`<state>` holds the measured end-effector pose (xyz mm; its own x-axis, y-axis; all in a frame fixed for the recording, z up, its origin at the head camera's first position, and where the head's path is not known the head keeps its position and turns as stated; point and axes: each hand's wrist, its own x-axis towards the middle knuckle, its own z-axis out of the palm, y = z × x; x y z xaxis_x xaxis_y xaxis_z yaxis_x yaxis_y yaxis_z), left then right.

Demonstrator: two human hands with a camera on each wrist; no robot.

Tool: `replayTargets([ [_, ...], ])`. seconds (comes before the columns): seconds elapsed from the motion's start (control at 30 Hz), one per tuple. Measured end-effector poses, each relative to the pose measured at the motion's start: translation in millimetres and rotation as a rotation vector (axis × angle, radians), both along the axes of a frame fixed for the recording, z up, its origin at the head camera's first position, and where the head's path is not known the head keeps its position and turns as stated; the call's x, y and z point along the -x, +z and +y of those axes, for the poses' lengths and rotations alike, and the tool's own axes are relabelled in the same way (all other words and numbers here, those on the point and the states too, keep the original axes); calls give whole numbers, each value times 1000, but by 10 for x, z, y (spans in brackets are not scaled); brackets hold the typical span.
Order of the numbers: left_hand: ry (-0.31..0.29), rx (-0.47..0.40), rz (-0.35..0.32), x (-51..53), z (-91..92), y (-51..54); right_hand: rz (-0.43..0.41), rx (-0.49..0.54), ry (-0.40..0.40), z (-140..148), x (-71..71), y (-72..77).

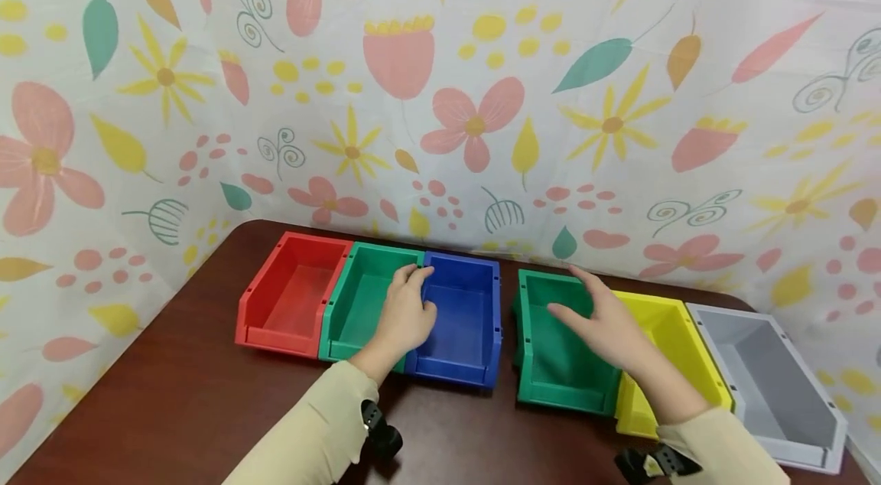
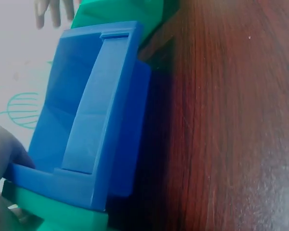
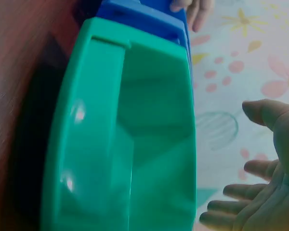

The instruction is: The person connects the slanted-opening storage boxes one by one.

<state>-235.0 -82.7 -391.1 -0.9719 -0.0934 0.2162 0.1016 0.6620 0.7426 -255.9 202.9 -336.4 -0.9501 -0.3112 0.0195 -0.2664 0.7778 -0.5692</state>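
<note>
In the head view my left hand (image 1: 406,313) is over the border between a green bin (image 1: 365,294) and a blue bin (image 1: 457,317), fingers pointing away from me and loosely bent. The left wrist view shows part of that hand (image 2: 2,154) by the blue bin's (image 2: 94,110) rim; whether it touches cannot be told. My right hand (image 1: 606,317) is over the second green bin (image 1: 557,362), thumb spread from the fingers and nothing held. In the right wrist view this hand (image 3: 269,178) appears apart from the green bin (image 3: 154,159), fingers extended.
A red bin (image 1: 296,294) stands left of the first green one. To the right are a yellow bin (image 1: 677,347) and a grey bin (image 1: 771,378). A gap separates the two bin rows on the brown table (image 1: 172,393). Behind hangs a flower-patterned cloth (image 1: 406,133).
</note>
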Motion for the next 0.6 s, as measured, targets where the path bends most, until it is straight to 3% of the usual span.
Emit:
replayTargets([
  [0.27, -2, -116, 56, -48, 18, -153, -118, 44, -65, 258, -216, -55],
  [0.6, 6, -161, 60, -9, 2, -135, -137, 42, -92, 349, -225, -24],
])
